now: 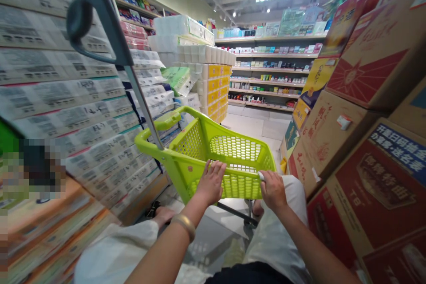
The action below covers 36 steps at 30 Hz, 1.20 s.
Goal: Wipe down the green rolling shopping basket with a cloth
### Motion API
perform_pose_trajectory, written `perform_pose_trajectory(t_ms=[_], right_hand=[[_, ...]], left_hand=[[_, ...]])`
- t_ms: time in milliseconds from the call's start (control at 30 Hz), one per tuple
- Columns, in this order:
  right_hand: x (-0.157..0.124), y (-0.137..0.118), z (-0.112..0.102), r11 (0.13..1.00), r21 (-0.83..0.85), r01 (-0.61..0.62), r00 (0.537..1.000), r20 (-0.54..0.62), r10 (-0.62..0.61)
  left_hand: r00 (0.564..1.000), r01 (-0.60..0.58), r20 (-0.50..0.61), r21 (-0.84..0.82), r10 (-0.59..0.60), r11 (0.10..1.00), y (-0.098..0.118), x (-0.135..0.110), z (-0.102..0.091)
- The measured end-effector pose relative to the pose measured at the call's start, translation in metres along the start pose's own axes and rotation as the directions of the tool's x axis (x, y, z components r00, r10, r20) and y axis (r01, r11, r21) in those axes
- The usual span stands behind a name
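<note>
A lime-green shopping basket cart (242,186) stands sideways in front of my knees, its perforated basket showing nothing inside. My left hand (212,181) has its fingers hooked over the basket's near rim. Farther right, my right hand (273,190) is closed round the same rim near its corner. A small white patch (261,176) shows at the right fingertips; I cannot tell whether it is a wrapping or something held. The cart's metal pole (143,102) rises to the upper left and ends in a grey handle (111,26).
Wrapped paper packs (66,111) are stacked high on the left. Cardboard cartons (333,133) form a wall close on the right. Shelves of small boxed goods (266,55) stand at the aisle's far end. White floor tiles (253,120) show beyond the cart.
</note>
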State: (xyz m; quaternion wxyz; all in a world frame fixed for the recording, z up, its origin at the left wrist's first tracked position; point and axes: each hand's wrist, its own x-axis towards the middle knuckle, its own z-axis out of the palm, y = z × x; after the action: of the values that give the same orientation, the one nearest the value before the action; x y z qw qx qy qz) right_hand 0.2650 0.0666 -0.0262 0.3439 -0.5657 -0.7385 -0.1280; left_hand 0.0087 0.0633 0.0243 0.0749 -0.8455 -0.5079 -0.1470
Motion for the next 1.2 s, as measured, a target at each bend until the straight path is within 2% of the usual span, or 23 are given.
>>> perform_pose_trajectory(t_ms=[167, 400, 567, 700, 800, 900, 1000, 1100, 1200], right_hand=[[0.001, -0.009, 0.002, 1.0, 0.022, -0.015, 1.0, 0.019, 0.014], [0.007, -0.043, 0.011, 0.994, 0.102, -0.028, 0.998, 0.064, 0.022], [0.004, -0.074, 0.021, 0.98, 0.198, -0.023, 0.999, 0.03, 0.018], [0.004, -0.1, 0.031, 0.947, 0.319, 0.035, 0.998, 0.036, -0.049], [0.006, -0.117, 0.036, 0.903, 0.418, 0.102, 0.992, 0.03, -0.125], [0.011, -0.128, 0.037, 0.839, 0.518, 0.165, 0.977, 0.033, -0.213], [0.017, -0.128, 0.037, 0.797, 0.566, 0.209, 0.955, 0.057, -0.291], [0.023, -0.114, 0.038, 0.824, 0.521, 0.223, 0.948, 0.081, -0.307], [0.032, -0.088, 0.041, 0.887, 0.409, 0.217, 0.958, 0.083, -0.273]], left_hand=[[1.0, 0.004, 0.022, 0.003, -0.004, 1.0, -0.012, 0.011, -0.004], [0.995, 0.092, 0.026, 0.105, -0.095, 0.99, -0.04, 0.017, -0.007], [0.987, 0.163, -0.024, 0.198, -0.162, 0.966, -0.063, 0.016, -0.009], [0.97, 0.228, -0.128, 0.199, -0.205, 0.953, -0.076, 0.007, -0.01], [0.976, 0.168, -0.159, 0.138, -0.146, 0.976, -0.069, -0.004, -0.008], [0.996, 0.012, -0.092, 0.063, -0.006, 0.998, -0.054, -0.016, -0.002], [0.997, -0.076, -0.007, -0.007, 0.076, 0.997, -0.048, -0.024, 0.007], [1.0, -0.027, -0.01, 0.005, 0.027, 1.0, -0.057, -0.025, 0.014], [0.999, 0.011, -0.04, 0.046, -0.009, 0.999, -0.075, -0.023, 0.016]])
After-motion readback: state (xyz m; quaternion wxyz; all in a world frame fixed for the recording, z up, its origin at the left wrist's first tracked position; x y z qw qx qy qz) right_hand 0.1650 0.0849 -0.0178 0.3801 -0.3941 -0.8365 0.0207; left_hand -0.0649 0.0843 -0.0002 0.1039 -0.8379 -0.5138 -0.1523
